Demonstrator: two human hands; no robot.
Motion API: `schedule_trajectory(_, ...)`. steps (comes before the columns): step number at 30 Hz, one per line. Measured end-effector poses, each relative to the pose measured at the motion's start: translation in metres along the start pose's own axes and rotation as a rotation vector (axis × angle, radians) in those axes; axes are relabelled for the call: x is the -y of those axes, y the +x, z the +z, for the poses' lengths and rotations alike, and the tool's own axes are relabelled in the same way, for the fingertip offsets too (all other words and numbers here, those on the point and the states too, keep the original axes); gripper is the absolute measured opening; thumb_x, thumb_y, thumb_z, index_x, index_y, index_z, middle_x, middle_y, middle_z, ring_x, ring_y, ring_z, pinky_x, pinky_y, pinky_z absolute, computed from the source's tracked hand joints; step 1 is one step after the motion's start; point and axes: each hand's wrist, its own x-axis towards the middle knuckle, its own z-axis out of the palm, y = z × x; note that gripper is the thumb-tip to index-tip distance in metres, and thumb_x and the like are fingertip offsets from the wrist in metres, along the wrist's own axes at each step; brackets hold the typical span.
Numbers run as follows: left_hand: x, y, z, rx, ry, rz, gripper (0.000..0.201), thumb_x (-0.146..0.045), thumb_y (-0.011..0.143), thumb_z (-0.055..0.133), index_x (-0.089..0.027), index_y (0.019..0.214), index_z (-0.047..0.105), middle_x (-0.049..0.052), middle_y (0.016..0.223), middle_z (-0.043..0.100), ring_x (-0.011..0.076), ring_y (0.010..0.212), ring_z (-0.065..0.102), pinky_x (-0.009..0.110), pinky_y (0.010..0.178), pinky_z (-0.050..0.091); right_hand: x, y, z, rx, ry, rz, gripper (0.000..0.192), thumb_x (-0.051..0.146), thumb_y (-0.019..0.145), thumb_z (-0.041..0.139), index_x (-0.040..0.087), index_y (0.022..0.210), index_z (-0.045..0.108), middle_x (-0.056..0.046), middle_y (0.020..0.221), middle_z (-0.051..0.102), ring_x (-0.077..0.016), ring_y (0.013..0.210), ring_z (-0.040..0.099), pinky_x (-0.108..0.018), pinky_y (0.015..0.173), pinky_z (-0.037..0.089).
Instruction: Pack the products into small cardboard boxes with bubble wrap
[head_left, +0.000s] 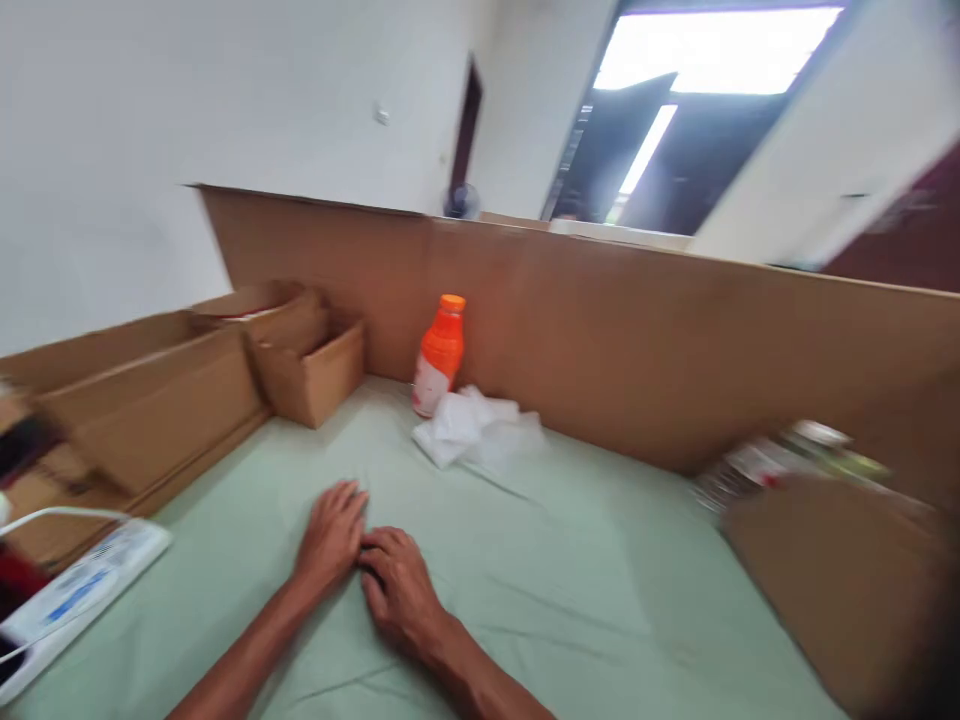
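Observation:
My left hand (pixel 331 538) rests palm down on the pale green cloth (pixel 570 560), its fingers pointing away from me and loosely bent. Right beside it lies my right hand (pixel 401 588), also palm down, with its fingertips near or touching the left one; I cannot tell if they meet. Neither holds anything that I can see, and the palms are hidden. Beyond the hands is a crumpled white plastic sheet or bag (pixel 472 425). An orange bottle (pixel 441 350) with an orange cap and a whitish label stands behind it.
Open cardboard boxes (pixel 311 370) line the left side, with a white power strip (pixel 82 590) nearer me. A tall cardboard panel (pixel 637 340) closes the back. At right, a blurred clear bottle (pixel 757 465) lies behind another cardboard piece (pixel 825 570).

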Motion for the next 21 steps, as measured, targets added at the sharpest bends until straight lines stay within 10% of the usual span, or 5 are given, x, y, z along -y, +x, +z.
schedule_trajectory(7, 0.004, -0.033, 0.001, 0.121, -0.033, 0.153, 0.035, -0.049, 0.084, 0.047, -0.027, 0.108, 0.059, 0.018, 0.128, 0.062, 0.0459, 0.143, 0.037, 0.075, 0.110, 0.027, 0.018, -0.077, -0.016, 0.121, -0.413, -0.094, 0.027, 0.048, 0.094, 0.046, 0.028, 0.107, 0.060, 0.006, 0.130, 0.069, -0.0138, 0.123, 0.059, -0.029, 0.094, 0.051)
schedule_trajectory(13, -0.021, -0.094, 0.021, 0.168, -0.112, 0.224, 0.045, -0.051, 0.081, 0.056, -0.034, 0.122, 0.061, 0.014, 0.147, 0.053, 0.0461, 0.149, 0.026, 0.078, 0.111, 0.017, 0.045, -0.173, -0.043, 0.062, -0.376, -0.023, 0.015, 0.027, 0.097, 0.050, 0.032, 0.096, 0.064, 0.012, 0.119, 0.075, -0.0051, 0.118, 0.064, -0.018, 0.091, 0.050)
schedule_trajectory(17, -0.075, -0.136, 0.046, 0.429, -0.271, 0.229, 0.049, -0.046, 0.076, 0.072, -0.037, 0.124, 0.069, 0.012, 0.144, 0.058, 0.0476, 0.141, 0.041, 0.073, 0.118, 0.011, 0.045, -0.198, -0.117, -0.110, -0.411, 0.157, 0.013, 0.026, 0.089, 0.054, 0.031, 0.093, 0.066, 0.009, 0.113, 0.076, -0.0106, 0.105, 0.071, -0.023, 0.092, 0.055)
schedule_trajectory(21, -0.140, -0.187, 0.072, 0.970, -0.662, 0.041, 0.046, -0.044, 0.060, 0.089, -0.041, 0.105, 0.079, 0.009, 0.132, 0.068, 0.0478, 0.138, 0.045, 0.067, 0.121, -0.004, 0.009, -0.207, -0.240, -0.469, -0.661, 0.419, 0.025, 0.019, 0.088, 0.051, 0.026, 0.104, 0.069, -0.006, 0.123, 0.072, -0.0226, 0.117, 0.066, -0.039, 0.101, 0.051)
